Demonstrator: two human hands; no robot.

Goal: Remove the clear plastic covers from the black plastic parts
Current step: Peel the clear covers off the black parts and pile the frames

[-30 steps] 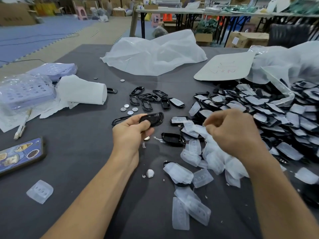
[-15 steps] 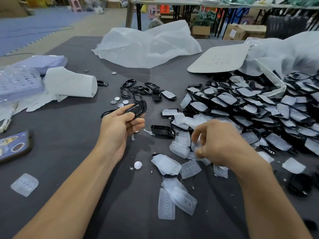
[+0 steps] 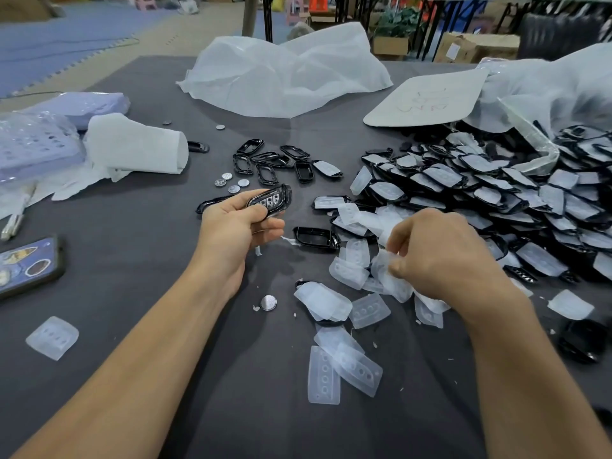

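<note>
One black part (image 3: 271,201) gripped in left hand (image 3: 231,228) — right hand (image 3: 443,256) apparently pinches one clear cover (image 3: 392,283).

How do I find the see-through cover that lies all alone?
On the grey table, go to the near left side, left of the left arm. Nearer than the phone lies one clear cover. All other covers crowd on the right; this one has nothing touching it.

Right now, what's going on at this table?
A person is peeling clear plastic covers off black plastic parts. The left hand grips one oval black plastic part. The right hand pinches a translucent plastic cover above a loose scatter of removed covers. A large heap of covered black parts lies on the right of the grey table.
</note>
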